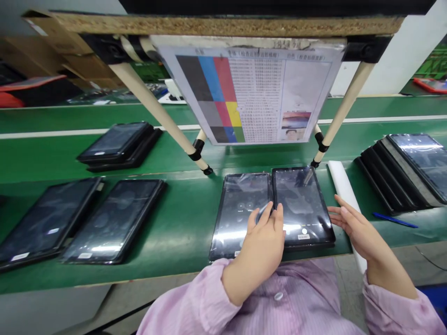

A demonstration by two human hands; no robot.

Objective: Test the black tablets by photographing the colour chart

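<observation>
Tablet (302, 204) lies flat on the green workbench (181, 274), edge touching a second tablet (237, 200) at its left; left hand (261, 246) open, not clamped, resting at the seam between them; right hand (359, 228) open, just beside the first tablet.

A long green work bench (104, 153) goes across the room, with a white stripe on it. Over it sits a rough chipboard shelf (223, 27) on cream legs (146, 97), and a color chart (251, 93) hangs under the shelf. Behind the bench are a white wall (394, 60) and brown cardboard (45, 51). The floor (139, 302) is grey. A blue box (433, 298) sits low on the right.
</observation>
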